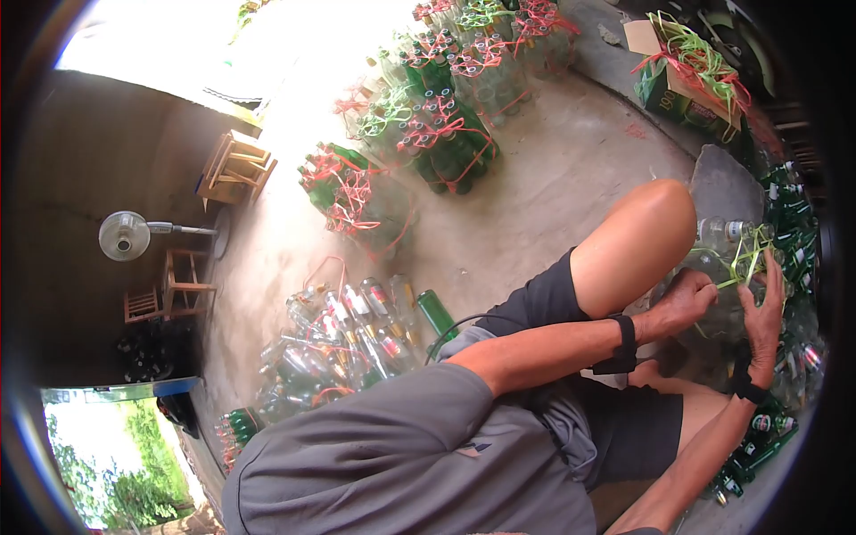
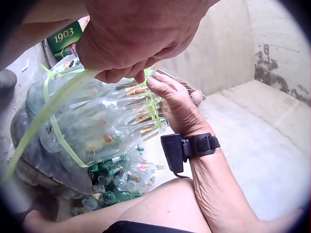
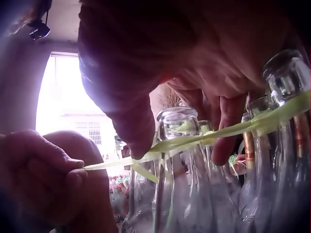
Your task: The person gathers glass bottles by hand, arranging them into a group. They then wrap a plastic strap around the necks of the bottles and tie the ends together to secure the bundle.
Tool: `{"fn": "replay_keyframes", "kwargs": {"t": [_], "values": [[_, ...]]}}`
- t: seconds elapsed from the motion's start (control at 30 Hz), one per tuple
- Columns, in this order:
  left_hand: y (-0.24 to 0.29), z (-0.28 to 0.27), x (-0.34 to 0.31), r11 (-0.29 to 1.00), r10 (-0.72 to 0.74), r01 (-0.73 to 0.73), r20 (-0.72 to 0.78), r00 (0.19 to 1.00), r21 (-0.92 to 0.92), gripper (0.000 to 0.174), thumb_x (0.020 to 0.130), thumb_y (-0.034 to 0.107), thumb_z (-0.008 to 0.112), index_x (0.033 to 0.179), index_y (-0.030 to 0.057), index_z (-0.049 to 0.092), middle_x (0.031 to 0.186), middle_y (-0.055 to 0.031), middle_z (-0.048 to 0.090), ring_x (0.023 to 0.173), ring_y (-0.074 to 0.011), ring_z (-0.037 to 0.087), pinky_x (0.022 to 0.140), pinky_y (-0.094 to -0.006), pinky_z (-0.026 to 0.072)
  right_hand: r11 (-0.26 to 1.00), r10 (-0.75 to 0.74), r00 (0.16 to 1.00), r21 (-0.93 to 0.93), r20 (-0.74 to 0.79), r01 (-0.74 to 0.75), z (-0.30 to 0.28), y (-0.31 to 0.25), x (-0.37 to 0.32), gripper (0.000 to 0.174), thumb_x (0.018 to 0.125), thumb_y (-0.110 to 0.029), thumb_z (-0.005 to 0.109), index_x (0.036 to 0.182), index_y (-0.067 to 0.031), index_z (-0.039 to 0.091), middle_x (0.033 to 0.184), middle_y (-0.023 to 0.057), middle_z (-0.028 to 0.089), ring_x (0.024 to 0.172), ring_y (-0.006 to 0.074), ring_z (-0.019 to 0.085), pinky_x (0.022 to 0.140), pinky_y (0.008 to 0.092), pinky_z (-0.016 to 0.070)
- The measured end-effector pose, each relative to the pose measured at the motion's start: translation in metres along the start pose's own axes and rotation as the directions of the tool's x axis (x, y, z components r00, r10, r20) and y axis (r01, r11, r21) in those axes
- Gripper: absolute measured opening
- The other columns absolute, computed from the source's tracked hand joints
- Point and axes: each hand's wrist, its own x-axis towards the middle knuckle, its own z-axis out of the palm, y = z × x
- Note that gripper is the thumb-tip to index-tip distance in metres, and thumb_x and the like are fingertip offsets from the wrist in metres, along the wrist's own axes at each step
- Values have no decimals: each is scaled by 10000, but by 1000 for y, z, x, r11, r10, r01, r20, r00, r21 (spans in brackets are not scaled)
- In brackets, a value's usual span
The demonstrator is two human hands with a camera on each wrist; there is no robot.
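Note:
Clear glass bottles [image 2: 104,124] lie side by side in a bundle, green-yellow strap [image 2: 58,128] around them. In the head view my left hand [image 1: 682,305] is closed beside the bottle necks. Seen from the right wrist, the left hand [image 3: 41,182] pinches the strap [image 3: 194,140] and draws it out in a line. My right hand [image 1: 763,308] rests at the bottle mouths, fingers extended. Its thumb and a finger reach down on either side of one bottle neck [image 3: 177,124], touching the strap. The bundle's far side is hidden in the left wrist view.
Bottle bundles with red and green strap [image 1: 446,134] stand across the floor. Loose bottles [image 1: 357,330] lie behind me. An open box of straps [image 1: 687,89] is beyond my left knee; more green and clear bottles [image 1: 789,214] lie past the bundle. A fan [image 1: 125,236] and wooden stools [image 1: 236,168] stand by the wall.

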Motion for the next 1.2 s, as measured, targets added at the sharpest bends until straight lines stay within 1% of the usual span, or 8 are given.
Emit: {"fn": "replay_keyframes", "kwargs": {"t": [0.23, 0.3, 0.33, 0.43, 0.57, 0.77, 1.03, 1.2], "values": [[-1, -3, -3, 999, 38, -38, 27, 999, 26, 300, 937, 206, 577, 805, -25, 715, 650, -76, 613, 638, -146, 545, 602, -355, 444, 998, 35, 999, 50, -12, -34, 8, 0, 1, 797, 814, 23, 730, 1556, -53, 448, 1473, 147, 535, 1028, 261, 631, 969, 381, 524], [6, -3, -6, 1000, -17, 17, 27, 999, 16, 309, 953, 228, 583, 829, -17, 725, 664, -48, 611, 644, -125, 544, 602, -340, 447, 997, -61, 996, -59, -65, 57, 7, 3, -2, 776, 806, 30, 738, 1532, -27, 467, 1450, 151, 550, 987, 259, 644, 953, 373, 531], [21, -6, -11, 998, -33, 31, 31, 999, 60, 316, 970, 244, 588, 856, -7, 741, 686, -21, 611, 671, -99, 544, 606, -323, 451, 999, -45, 996, -21, -80, 43, 4, -16, -1, 735, 802, 12, 752, 1493, -6, 501, 1420, 163, 567, 959, 263, 656, 948, 378, 528], [25, -13, -12, 996, 7, -16, 92, 996, 93, 276, 985, 194, 603, 899, -14, 764, 704, 12, 616, 680, -62, 513, 591, -281, 426, 991, -94, 985, -108, -142, 79, 3, -30, -4, 689, 782, -79, 800, 1422, -1, 556, 1366, 179, 612, 982, 283, 678, 1050, 428, 458], [40, -17, -17, 992, -62, 47, 124, 990, 114, 274, 1004, 207, 604, 942, -4, 767, 673, 32, 563, 638, -48, 465, 551, -273, 380, 988, -13, 992, -152, -129, -7, 1, -40, -5, 701, 773, -141, 837, 1404, 7, 568, 1384, 179, 616, 1116, 325, 654, 1136, 447, 407], [53, -22, -21, 983, -90, 65, 139, 986, 172, 298, 1027, 243, 613, 964, -7, 763, 652, 45, 515, 604, -47, 435, 535, -266, 359, 993, -8, 986, -122, -164, -13, 3, -41, -6, 686, 789, -161, 829, 1400, 12, 571, 1412, 192, 601, 1270, 384, 554, 1134, 456, 408], [54, -23, -25, 978, -95, 67, 137, 986, 198, 292, 1029, 225, 614, 973, -13, 773, 671, 43, 544, 615, -45, 464, 536, -262, 379, 992, 2, 985, -122, -172, -24, 4, -38, -5, 672, 797, -161, 822, 1398, 2, 570, 1398, 191, 608, 1287, 417, 541, 1129, 473, 417], [47, -22, -27, 977, -59, 30, 134, 989, 212, 277, 1027, 213, 624, 973, -13, 775, 678, 49, 552, 620, -42, 458, 539, -257, 379, 979, -85, 975, -200, -203, 43, 7, -33, -6, 665, 793, -141, 808, 1398, 0, 570, 1380, 192, 614, 1285, 420, 541, 1128, 485, 415]]}}
